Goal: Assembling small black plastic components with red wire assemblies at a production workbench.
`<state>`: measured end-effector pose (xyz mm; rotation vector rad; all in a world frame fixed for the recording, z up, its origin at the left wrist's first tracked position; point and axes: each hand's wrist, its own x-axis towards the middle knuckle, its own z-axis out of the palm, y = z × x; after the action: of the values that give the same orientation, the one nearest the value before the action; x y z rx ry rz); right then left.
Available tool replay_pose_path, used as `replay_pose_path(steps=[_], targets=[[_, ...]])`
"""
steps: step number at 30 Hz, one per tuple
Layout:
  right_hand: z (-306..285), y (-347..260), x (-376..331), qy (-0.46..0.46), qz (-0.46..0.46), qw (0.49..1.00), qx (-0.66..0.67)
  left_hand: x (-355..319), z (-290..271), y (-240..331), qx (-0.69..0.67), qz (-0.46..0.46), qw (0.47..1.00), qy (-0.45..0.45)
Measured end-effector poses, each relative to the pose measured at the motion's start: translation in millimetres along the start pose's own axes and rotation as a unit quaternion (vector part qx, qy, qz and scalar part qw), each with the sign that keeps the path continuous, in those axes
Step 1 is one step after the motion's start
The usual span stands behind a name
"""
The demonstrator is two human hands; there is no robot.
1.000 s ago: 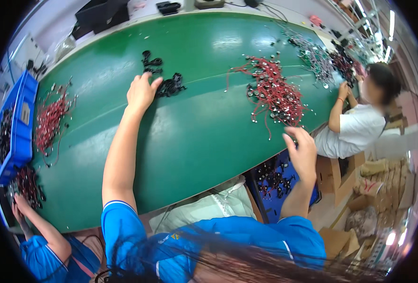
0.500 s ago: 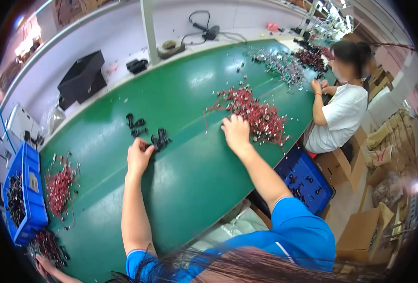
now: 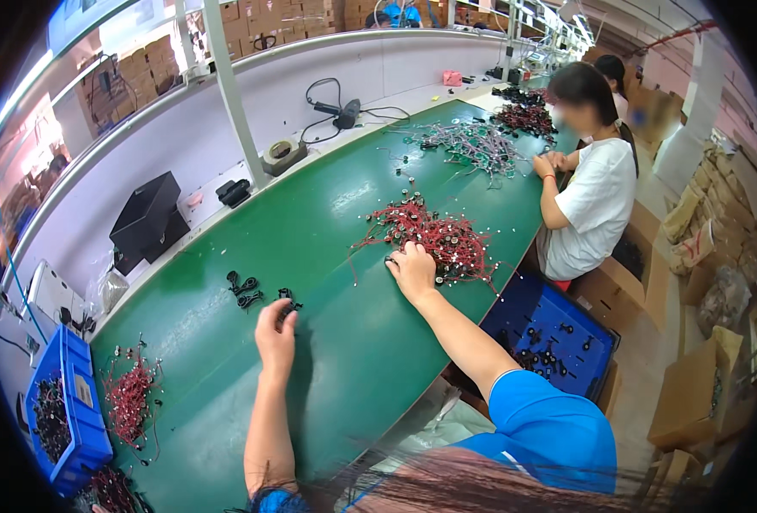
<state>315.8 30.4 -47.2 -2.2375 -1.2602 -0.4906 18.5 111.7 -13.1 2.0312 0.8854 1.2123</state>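
Note:
My left hand (image 3: pixel 276 333) is over the green tabletop (image 3: pixel 353 359), its thumb and index finger apart beside a small group of black plastic parts (image 3: pixel 287 299). Part of that group is hidden behind the fingers. Farther left lie several more black parts (image 3: pixel 243 289) with ring-like ends. My right hand (image 3: pixel 414 274) rests at the near left side of a pile of red wires with small round metal-faced pieces (image 3: pixel 447 239). Its fingers are closed, with a small dark round piece (image 3: pixel 390 260) at the fingertips.
A blue bin of black parts (image 3: pixel 79 389) and a smaller red wire heap (image 3: pixel 130 398) are at the left. A co-worker in white (image 3: pixel 596 188) sits at the right by a pale wire pile (image 3: pixel 472 145). A blue tray (image 3: pixel 558 333) sits below the table edge.
The view has tilted up and shifted. My left hand has moved right, onto the near group of black parts. My right hand has stayed at the red wire pile.

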Motion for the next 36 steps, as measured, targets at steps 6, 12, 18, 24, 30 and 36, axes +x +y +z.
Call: replay_pose_path(steps=[6,12,18,24,30,36], targets=[[-21,-22,-8,0.136,-0.138,0.98,0.032,-38,18,26,-0.168,-0.116,0.971,-0.126],[-91,-69,-31,0.228,-0.23,0.946,0.016,-69,16,17,-0.209,-0.16,0.959,-0.104],[-125,-101,-6,-0.029,-0.142,0.904,0.402,-80,-7,11,-0.221,-0.204,0.953,-0.045],[-104,-165,-31,-0.266,-0.068,0.774,0.57,-68,-10,11,-0.3,-0.222,0.927,0.03],[-48,-164,-63,-0.372,-0.107,0.76,0.523,-72,-6,8,-0.302,-0.199,0.927,0.1],[-40,-161,-58,-0.443,-0.022,0.701,0.559,-76,0,0,-0.217,-0.105,0.969,0.045]])
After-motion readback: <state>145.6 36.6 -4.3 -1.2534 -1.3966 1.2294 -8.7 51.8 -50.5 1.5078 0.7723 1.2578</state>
